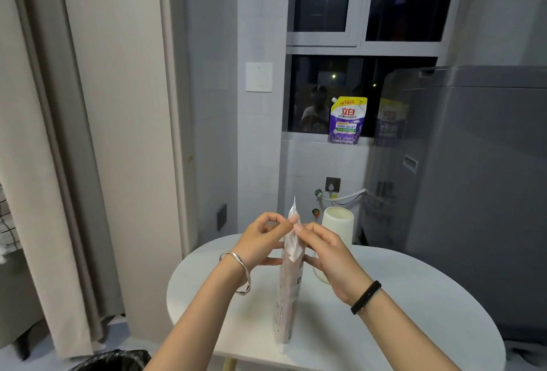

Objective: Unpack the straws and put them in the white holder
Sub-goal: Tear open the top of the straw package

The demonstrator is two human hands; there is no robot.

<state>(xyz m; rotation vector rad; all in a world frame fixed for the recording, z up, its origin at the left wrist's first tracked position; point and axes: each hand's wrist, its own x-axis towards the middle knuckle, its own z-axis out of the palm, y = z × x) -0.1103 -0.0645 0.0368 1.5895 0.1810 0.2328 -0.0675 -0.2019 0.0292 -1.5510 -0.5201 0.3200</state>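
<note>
Straw pack held upright on table, top pinched by left hand and right hand; white holder just behind pack.

The room is dim and cool grey, lit from indoors. The window at upper right is black, with tiny light specks and a faint reflection in the glass. Two bright patches glare at the top edge. The table at lower centre is evenly lit, with soft, weak shadows. The packet shows a pale sheen. The curtain at left and the washing machine at right bow with wide-angle distortion. Detail is slightly soft throughout.
</note>
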